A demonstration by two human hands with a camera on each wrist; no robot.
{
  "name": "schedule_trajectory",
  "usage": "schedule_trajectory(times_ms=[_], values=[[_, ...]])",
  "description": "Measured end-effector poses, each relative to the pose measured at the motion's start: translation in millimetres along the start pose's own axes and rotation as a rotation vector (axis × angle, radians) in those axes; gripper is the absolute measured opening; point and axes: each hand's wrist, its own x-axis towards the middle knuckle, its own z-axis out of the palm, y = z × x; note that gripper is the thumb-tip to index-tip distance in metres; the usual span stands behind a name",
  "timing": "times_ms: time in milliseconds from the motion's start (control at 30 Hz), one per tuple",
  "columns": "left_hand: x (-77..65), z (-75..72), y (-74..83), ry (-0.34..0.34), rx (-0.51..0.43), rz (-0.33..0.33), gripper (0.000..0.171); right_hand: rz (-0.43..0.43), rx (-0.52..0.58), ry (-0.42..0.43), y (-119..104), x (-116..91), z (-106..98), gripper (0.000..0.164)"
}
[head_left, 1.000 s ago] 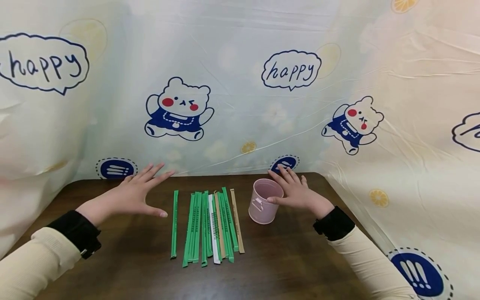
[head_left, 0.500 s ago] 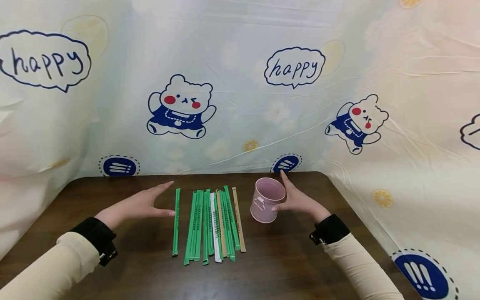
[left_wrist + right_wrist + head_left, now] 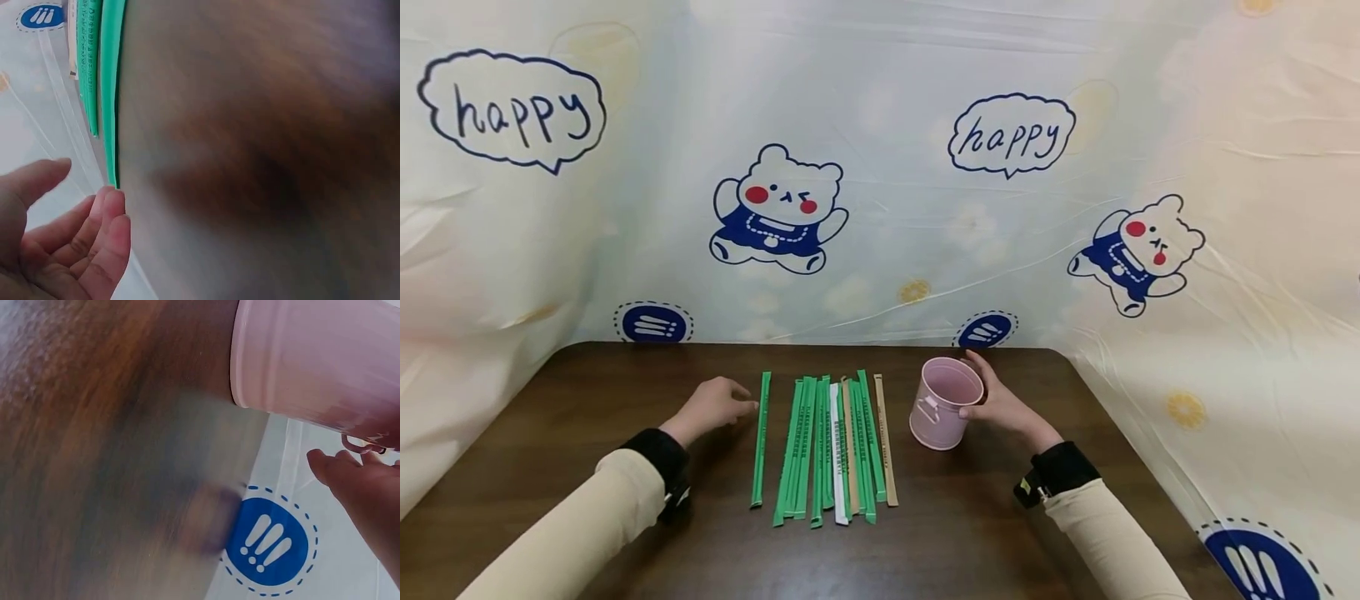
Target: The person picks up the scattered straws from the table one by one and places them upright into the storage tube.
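In the head view, my left hand [image 3: 721,404] is beside a slim green paper-wrapped stick [image 3: 761,442] that lies apart from the others. The left wrist view has the fingertips right at that stick's far end, fingers loosely bent and the thumb held away. A pink bucket [image 3: 946,404] with a small side handle stands upright on the right. My right hand [image 3: 1003,408] is around its right side, thumb at the near wall and fingers behind. In the right wrist view, the fingertips are close to the handle [image 3: 359,445], with a gap to the wall.
A row of paper-wrapped sticks, mostly green with a white stick [image 3: 837,454] and tan ones [image 3: 886,442], lies between the hands. The brown table [image 3: 917,542] meets a printed cloth [image 3: 895,208] at its back edge.
My left hand has moved right to the lone green stick, its spread fingers bending in. My right hand has come in around the bucket, which stays where it was.
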Motion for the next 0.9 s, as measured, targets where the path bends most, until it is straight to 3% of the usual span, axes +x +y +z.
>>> schedule_trajectory(times_ms=[167, 300, 567, 900], values=[[14.3, 3.9, 5.8, 0.053, -0.065, -0.050, 0.035, 0.050, 0.026, 0.003, -1.6, -1.7, -0.6, 0.122], [21.5, 8.5, 9.7, 0.087, -0.084, -0.098, 0.028, 0.043, 0.036, -0.014, 0.8, -0.6, 0.8, 0.120], [25.5, 21.8, 14.9, 0.107, -0.058, -0.169, 0.022, 0.062, 0.060, 0.001, 2.4, -1.7, 6.9, 0.116], [35.6, 21.7, 22.6, 0.121, -0.018, -0.212, 0.042, 0.016, 0.041, 0.002, 0.4, 1.2, 5.8, 0.097]])
